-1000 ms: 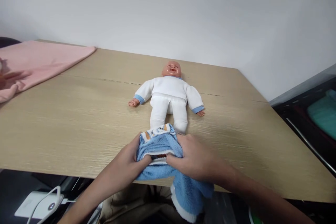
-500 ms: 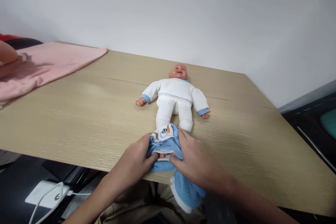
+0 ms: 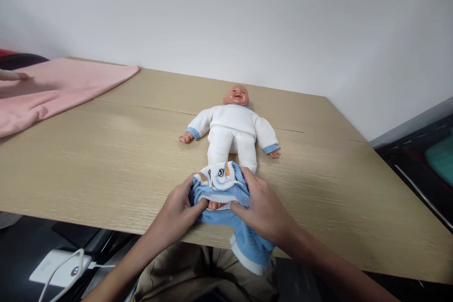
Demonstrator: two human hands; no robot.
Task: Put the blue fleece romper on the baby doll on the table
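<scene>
A baby doll (image 3: 233,120) in a white top with blue cuffs lies on its back, feet toward me. My left hand (image 3: 182,205) and my right hand (image 3: 262,205) grip the two sides of a blue fleecy doll garment (image 3: 222,193) with an eye design on its white part. Both thumbs are inside its opening, stretching it wide. Part of a doll's foot shows in that opening; the rest of the foot is covered by cloth. From under my right hand a loose blue section with a white hem hangs over the table's edge.
The wooden table (image 3: 141,151) meets a pale wall. At far left a pink cloth (image 3: 81,78) is spread, with part of another person's hand (image 3: 12,75) over it. A white power bank (image 3: 58,268) with a cable sits below the table edge at left.
The garment's opening is stretched wider around the foot, and its eye design shows more fully. The other person's hand has shifted left over the pink cloth. My view has moved slightly.
</scene>
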